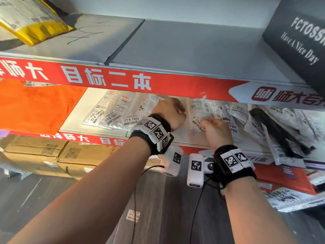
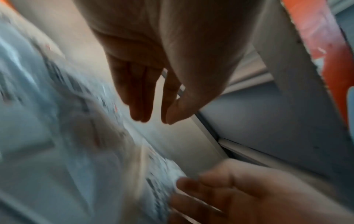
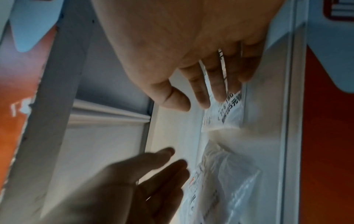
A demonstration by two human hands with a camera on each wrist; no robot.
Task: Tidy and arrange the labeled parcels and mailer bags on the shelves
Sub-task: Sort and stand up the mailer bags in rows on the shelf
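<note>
Under the red shelf edge, both hands reach in. The right hand has straight fingers pressing a mailer bag. The left hand hangs relaxed, gripping nothing, over bare shelf between bags.

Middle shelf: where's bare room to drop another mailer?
Bare strip between the orange parcel and the row of clear mailers. The gap between the left hand and right hand is narrower. Crowded right: overlapping white mailer bags.
</note>
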